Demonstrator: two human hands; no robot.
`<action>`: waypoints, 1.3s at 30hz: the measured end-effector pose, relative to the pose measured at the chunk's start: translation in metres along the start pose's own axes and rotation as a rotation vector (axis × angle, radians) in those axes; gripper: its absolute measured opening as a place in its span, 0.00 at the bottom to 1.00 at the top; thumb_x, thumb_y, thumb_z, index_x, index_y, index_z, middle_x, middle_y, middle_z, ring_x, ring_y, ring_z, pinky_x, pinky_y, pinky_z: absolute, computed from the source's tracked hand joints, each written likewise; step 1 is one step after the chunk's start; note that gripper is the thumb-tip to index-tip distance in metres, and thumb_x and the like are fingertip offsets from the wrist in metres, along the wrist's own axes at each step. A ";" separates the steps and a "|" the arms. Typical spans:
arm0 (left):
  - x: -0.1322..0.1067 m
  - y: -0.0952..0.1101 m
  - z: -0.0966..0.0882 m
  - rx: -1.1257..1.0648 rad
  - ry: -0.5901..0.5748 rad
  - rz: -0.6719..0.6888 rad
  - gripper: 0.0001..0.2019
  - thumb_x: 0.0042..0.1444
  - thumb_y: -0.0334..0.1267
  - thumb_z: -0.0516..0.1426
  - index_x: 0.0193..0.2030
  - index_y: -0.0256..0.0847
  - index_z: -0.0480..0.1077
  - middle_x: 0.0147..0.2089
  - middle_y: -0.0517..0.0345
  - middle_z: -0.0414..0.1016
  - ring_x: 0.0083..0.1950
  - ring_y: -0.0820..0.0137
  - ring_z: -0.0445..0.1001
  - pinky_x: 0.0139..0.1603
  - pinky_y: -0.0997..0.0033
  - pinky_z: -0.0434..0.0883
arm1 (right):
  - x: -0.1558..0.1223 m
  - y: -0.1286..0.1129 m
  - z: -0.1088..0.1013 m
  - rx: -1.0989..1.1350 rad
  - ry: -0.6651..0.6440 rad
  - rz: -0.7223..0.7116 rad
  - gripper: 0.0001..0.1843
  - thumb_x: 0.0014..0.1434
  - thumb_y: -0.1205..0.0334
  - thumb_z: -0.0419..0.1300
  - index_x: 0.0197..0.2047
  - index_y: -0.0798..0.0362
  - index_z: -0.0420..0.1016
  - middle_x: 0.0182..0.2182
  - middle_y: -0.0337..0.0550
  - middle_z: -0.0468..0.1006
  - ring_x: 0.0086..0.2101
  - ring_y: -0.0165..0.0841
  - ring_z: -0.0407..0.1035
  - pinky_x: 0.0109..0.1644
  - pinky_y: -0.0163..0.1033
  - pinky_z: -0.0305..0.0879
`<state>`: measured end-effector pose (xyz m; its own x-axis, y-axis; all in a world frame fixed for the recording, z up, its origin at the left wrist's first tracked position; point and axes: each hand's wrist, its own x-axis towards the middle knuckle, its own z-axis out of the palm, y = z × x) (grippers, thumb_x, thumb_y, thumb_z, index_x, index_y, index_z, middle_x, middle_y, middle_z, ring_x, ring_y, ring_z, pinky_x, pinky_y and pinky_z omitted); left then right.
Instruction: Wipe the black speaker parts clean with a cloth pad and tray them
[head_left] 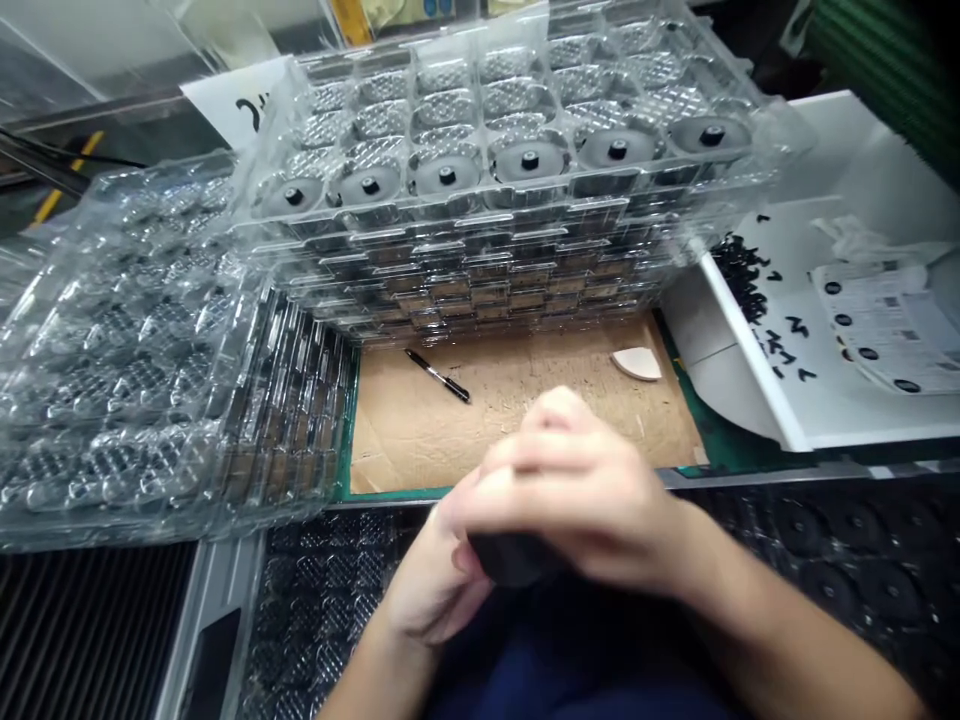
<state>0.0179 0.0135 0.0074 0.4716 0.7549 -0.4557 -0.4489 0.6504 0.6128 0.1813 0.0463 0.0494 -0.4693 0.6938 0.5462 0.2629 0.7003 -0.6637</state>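
Observation:
My two hands meet in front of my body, close to the table's front edge. A dark, smooth part (517, 557) shows between them; its full shape is hidden by the fingers and blurred. My left hand (439, 575) grips it from below and the left. Over its top wraps my right hand (577, 490), fingers curled and smeared by motion. Past the hands, a black pen (439, 376) and a pale wedge-shaped piece (637, 363) lie on a sheet of brown cardboard (405, 450).
Stacked clear plastic trays (487, 215) stand at the back, grey round parts with black hubs in the top one's front row. More clear trays (135, 360) rise on the left. A white bin (750, 350) at right holds small black pieces (742, 280) and printed label sheets (892, 325).

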 end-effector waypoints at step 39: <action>0.012 -0.006 -0.002 -0.122 0.141 0.040 0.22 0.47 0.40 0.65 0.50 0.39 0.71 0.49 0.48 0.76 0.51 0.61 0.74 0.52 0.68 0.71 | -0.004 -0.006 0.030 -0.151 0.105 0.357 0.14 0.64 0.70 0.47 0.45 0.61 0.71 0.38 0.50 0.77 0.36 0.38 0.68 0.39 0.43 0.58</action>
<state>0.0243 0.0187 -0.0029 0.3446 0.7792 -0.5235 -0.5577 0.6185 0.5536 0.1564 0.0348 0.0360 -0.2396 0.9058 0.3495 0.5183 0.4237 -0.7429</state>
